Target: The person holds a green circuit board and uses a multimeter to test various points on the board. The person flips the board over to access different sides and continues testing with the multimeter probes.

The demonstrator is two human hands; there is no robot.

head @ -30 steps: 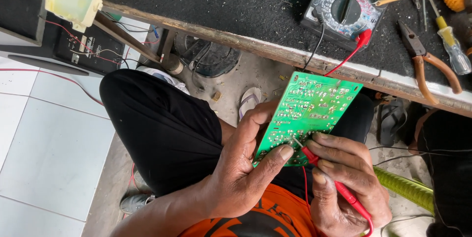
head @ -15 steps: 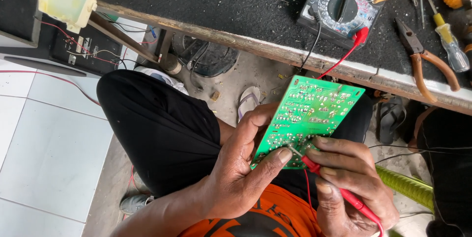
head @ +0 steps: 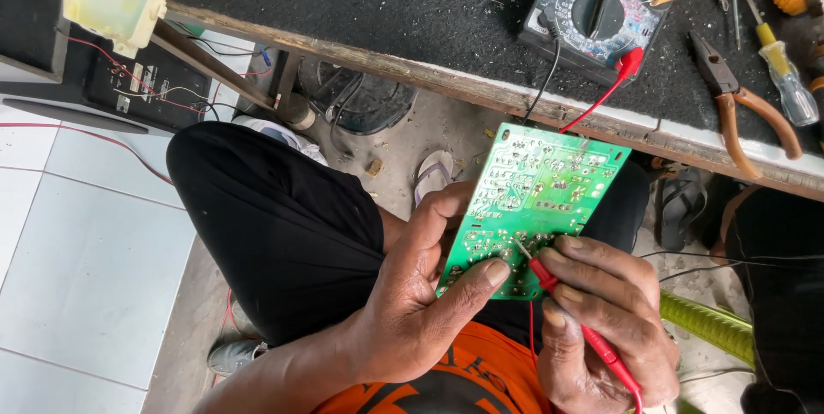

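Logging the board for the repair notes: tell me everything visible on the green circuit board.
The green circuit board is a flat rectangle, solder side up, dotted with silvery joints and pale traces. It is held tilted above the person's lap, just below the workbench edge. The left hand grips its lower left edge, thumb pressed on the face. The right hand holds a red probe whose metal tip touches a joint near the board's lower edge. Its component side is hidden.

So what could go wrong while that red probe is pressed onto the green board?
The red probe tip sits among closely packed solder points on the green circuit board; a small slip might bridge two. The left hand holds the board only by its edge, so it could tilt under pressure. The red lead hangs off the multimeter and could snag.
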